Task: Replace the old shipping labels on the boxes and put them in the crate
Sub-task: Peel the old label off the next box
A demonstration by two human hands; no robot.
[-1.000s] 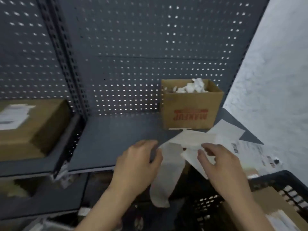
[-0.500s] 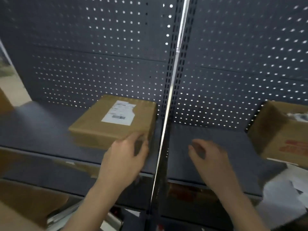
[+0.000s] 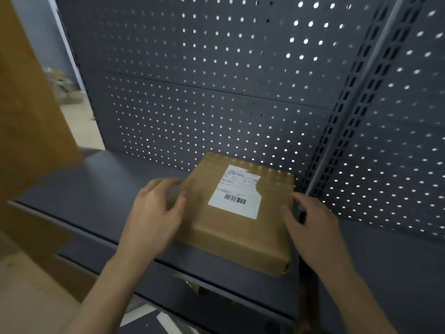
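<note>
Fingertips [image 3: 177, 182] of the left hand [image 3: 154, 213] touch the left edge of the box [image 3: 231, 227]. The fingers are spread and only loosely bent, and the thumb lies on the top face just inside that edge. This looks like a touch more than a firm hold. On the other side the right hand [image 3: 313, 227] has its fingers [image 3: 298, 197] curled down over the right edge, with the thumb on top, so it appears to pinch that edge.

The brown box lies flat at the right end of the shelf [image 3: 103, 189], close to the upright post [image 3: 337, 141] and the pegboard back [image 3: 216, 80]. Its near right corner hangs out past the shelf's front edge.

On the top face, toward the back, sits a white shipping label [image 3: 237, 192] with a barcode along its lower part. The label's right side looks torn or notched. It is most likely the old one, since no fresh label shows anywhere.

For this box, then, nothing appears finished. The label has to be peeled, a new one stuck on, and the box carried to the crate, which is out of view. How many boxes are already done cannot be told.

A tall brown board [image 3: 29, 104] stands at the shelf's left end, and a cardboard scrap [image 3: 190, 284] pokes out below the front edge.
</note>
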